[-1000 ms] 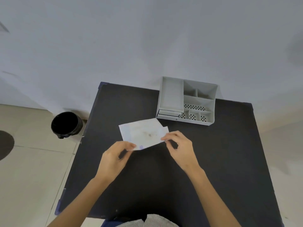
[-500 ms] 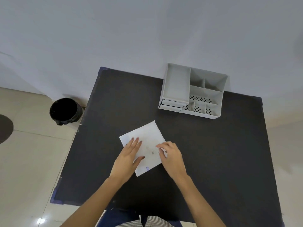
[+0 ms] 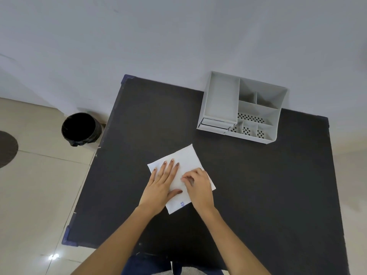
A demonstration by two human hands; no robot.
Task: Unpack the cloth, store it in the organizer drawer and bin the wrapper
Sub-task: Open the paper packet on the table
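A left hand (image 3: 161, 182) lies flat, fingers spread, pinning the packet (image 3: 181, 177) mid-tabletop (image 3: 258, 195) while the right hand (image 3: 198, 185), fingers curled, picks at it, apparently to open it; organizer (image 3: 241, 108) far right, bin (image 3: 80, 129) on the floor left.

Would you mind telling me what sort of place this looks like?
Probably a plain indoor workroom: a black table against a bare wall, a grey desk organizer on it, a bin on the tiled floor.

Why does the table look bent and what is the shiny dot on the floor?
Head view: the wide-angle lens splays the black rectangular table and the grey plastic organizer; the bright dot is a light reflecting off the glossy beige floor tiles.
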